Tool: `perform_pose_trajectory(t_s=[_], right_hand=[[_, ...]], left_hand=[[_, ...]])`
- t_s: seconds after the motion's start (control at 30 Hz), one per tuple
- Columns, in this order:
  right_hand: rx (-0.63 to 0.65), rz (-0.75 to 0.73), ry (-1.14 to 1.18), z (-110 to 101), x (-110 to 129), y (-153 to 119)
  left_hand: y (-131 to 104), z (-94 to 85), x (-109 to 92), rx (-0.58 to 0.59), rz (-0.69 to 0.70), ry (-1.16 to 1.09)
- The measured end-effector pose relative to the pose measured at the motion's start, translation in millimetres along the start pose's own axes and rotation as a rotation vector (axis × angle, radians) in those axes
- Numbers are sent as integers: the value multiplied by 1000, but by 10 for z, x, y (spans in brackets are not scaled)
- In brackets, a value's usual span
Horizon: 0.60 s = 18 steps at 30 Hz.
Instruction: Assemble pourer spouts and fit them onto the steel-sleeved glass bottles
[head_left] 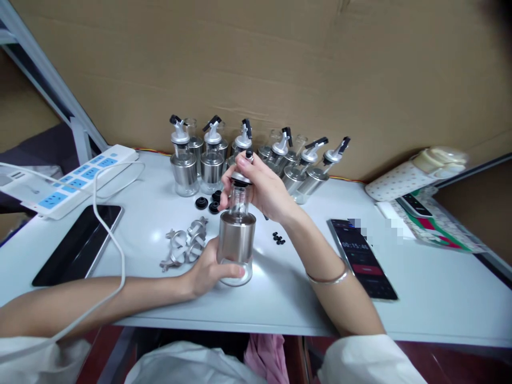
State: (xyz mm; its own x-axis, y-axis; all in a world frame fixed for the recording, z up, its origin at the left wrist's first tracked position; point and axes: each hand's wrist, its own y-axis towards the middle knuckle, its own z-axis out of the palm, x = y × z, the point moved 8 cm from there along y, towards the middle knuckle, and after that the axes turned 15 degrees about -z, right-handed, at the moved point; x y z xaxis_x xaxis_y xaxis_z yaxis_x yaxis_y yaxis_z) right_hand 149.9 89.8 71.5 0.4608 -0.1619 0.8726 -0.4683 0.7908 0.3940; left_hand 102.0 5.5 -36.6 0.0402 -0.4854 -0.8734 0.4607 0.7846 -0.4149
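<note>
Silver-sleeved clear-glass bottles (pixel 184 170) with black-and-silver spouts (pixel 213 132) standing behind, contents unclear, left hand (pixel 210 269) curling round the base of a matching upright bottle (pixel 237 237) near the front of the white table (pixel 290 288), right hand (pixel 262 184) closing bent fingers around its silver cap (pixel 240 177)

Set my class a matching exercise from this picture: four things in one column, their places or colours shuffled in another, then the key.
1. Left hand
2. Power strip
3. Right hand
4. Flask

A. At the held bottle's top
B. White with dots
C. At that bottle's lower end
D. White with blue panels

Pairs: 1-C, 2-D, 3-A, 4-B
</note>
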Motion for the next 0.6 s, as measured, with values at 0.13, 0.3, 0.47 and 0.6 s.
perform_pose_trajectory(t_s=[0.13,0.3,0.47,0.6], right_hand=[[-52,40,68,-3,-85,-78],[-105,92,165,42,-134,-204],[-151,146,214,80,-212,-311],[-156,153,227,77,-270,-369]], left_hand=[[-4,13,-18,-2,-2,-14],[5,2,-15,-30,-9,-2],[7,12,-10,-13,-10,31],[4,19,3,5,-24,33]])
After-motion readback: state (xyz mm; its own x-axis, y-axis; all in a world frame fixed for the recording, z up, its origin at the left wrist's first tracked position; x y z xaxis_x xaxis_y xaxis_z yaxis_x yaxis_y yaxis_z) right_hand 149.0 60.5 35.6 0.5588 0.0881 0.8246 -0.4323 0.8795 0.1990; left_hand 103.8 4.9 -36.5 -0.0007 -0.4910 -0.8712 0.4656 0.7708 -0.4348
